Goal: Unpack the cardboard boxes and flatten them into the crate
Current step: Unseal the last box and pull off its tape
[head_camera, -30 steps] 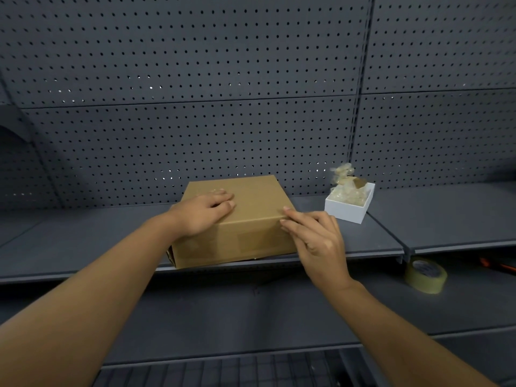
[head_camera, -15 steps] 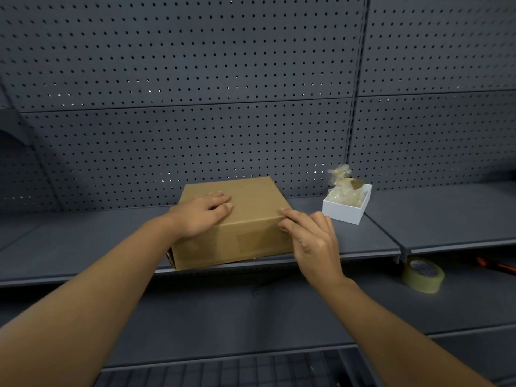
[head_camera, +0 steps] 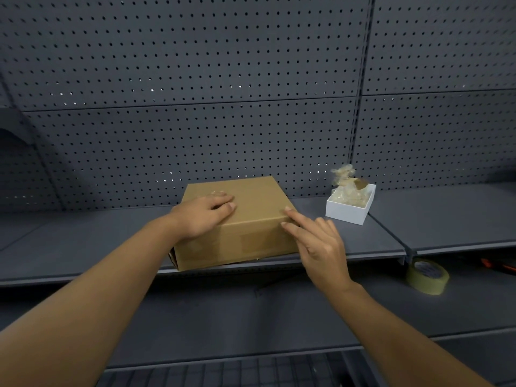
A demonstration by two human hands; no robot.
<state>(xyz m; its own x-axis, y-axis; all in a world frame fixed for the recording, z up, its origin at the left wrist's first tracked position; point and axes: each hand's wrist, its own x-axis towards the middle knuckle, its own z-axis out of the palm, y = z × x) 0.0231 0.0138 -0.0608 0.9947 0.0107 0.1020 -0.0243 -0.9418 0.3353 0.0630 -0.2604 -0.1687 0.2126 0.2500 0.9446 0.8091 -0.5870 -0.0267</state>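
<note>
Cardboard, plain brown and closed, makes up the box (head_camera: 240, 219) that sits on the grey upper shelf (head_camera: 83, 247), its near face flush with the shelf's front lip and its lower left corner slightly past it. Coming in from the left, the left hand (head_camera: 203, 216) lies palm down on the box's top near the front left, fingers (head_camera: 223, 203) straight and flat on the cardboard, gripping nothing. Bare shelf stretches well to the left of the box. At the box's near right corner the right hand (head_camera: 318, 247) reaches in with relaxed, extended fingers; its fingertips (head_camera: 289, 210) touch the top edge and the right end of the front face, pinching nothing. Between the box and the small white tray (head_camera: 346, 213) further right lies a strip of open shelf. That tray holds crumpled clear wrapping (head_camera: 344, 188) and stands just left of the seam between shelf panels. Behind everything rises dark perforated backing (head_camera: 223, 107). On the lower shelf, below and right, a roll of tape (head_camera: 427, 276) lies near an orange-handled item, too cut off to identify.
</note>
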